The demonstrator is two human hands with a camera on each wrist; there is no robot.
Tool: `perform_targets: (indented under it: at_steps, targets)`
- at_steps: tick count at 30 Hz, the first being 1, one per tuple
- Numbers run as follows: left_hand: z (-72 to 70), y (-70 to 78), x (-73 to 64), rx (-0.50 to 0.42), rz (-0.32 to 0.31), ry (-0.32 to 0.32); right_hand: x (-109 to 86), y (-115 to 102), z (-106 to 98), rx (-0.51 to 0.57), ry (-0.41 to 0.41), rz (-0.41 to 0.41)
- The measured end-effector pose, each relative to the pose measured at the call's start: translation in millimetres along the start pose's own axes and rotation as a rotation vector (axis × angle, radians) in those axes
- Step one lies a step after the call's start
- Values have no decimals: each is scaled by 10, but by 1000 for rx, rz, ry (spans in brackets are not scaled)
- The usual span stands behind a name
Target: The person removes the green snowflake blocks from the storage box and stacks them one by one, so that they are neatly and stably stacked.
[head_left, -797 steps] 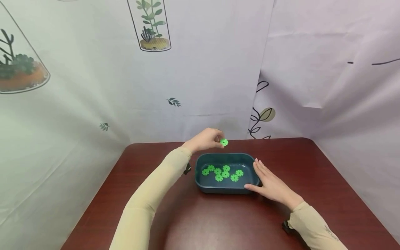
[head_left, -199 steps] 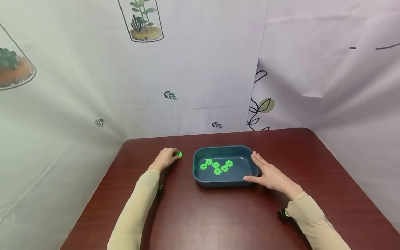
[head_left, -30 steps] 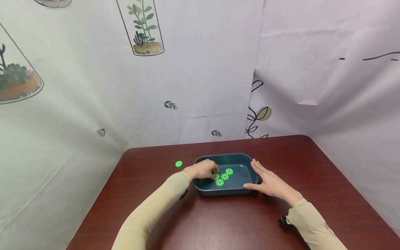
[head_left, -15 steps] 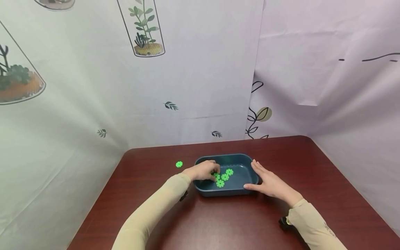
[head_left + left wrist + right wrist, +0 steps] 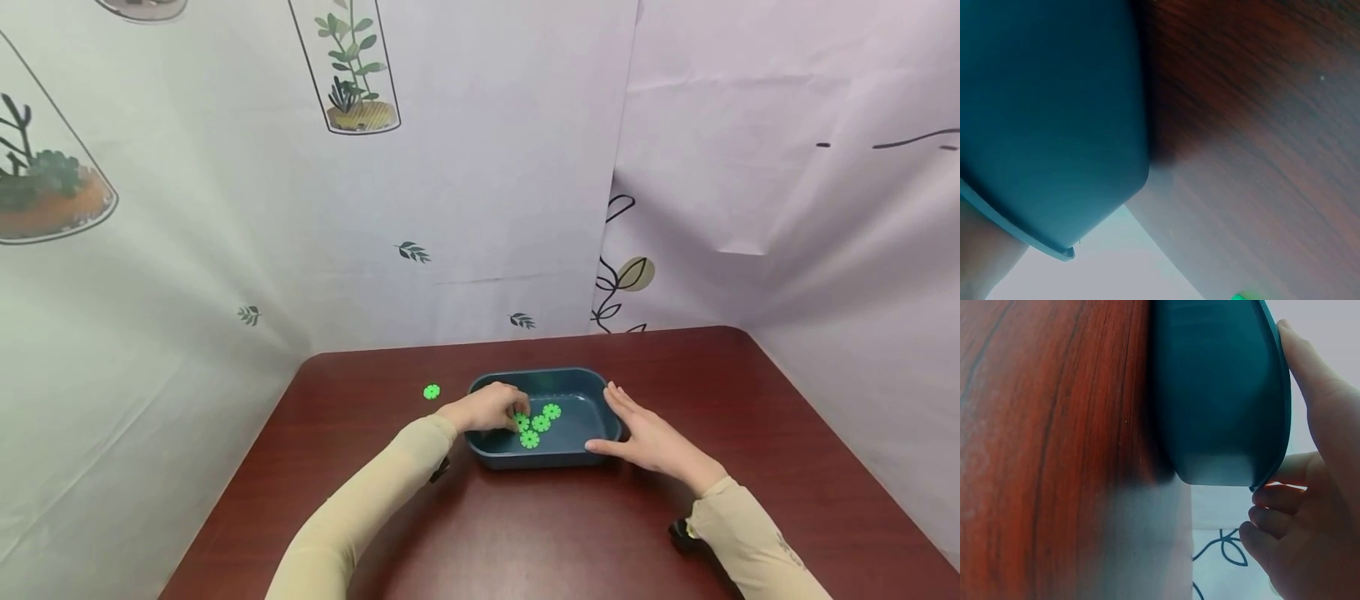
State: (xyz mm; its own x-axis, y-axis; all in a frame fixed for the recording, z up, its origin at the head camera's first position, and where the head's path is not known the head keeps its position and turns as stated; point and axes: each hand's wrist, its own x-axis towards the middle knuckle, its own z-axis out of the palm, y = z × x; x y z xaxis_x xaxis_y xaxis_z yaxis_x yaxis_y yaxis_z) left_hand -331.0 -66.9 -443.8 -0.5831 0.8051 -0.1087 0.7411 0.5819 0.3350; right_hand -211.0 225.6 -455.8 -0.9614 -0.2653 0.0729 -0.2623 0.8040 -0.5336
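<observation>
A dark teal rectangular bin (image 5: 540, 460) holds several bright green notched discs (image 5: 541, 423). My left hand (image 5: 491, 406) reaches over its left side, fingers bent down among the leftmost discs. The fingertips are hidden, so I cannot tell whether they pinch one. In the left wrist view only part of that hand (image 5: 982, 253) shows behind the rim. My right hand (image 5: 648, 437) spans the bin's right end, fingers extended along the far corner and thumb at the near rim. Thumb and fingertips touch the rim in the right wrist view. Another green disc (image 5: 431, 392) lies on the table left of the bin.
Beneath everything is a glossy reddish-brown table (image 5: 517, 533) with rounded far corners. A pale printed cloth (image 5: 487, 208) hangs behind and along both sides, close to the table's edges.
My left hand, earlier gripping a disc on the table, now reaches into the bin; that disc lies left. Fewer discs show in the bin. Over the last second both hands stay nearly still.
</observation>
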Motion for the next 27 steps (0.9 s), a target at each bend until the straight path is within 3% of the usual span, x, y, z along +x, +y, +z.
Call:
perform_targets:
  at_steps: [16,22,27]
  targets:
    - [-69,-51,-149,-106,-3,51,-15,5,22,11,6,-25]
    - [-184,-96,-209,-158,9,159,-14,10,15,2,-1,-11]
    - [-382,-147,-301,-192,-34,282,3,14,0,-4,2,-15]
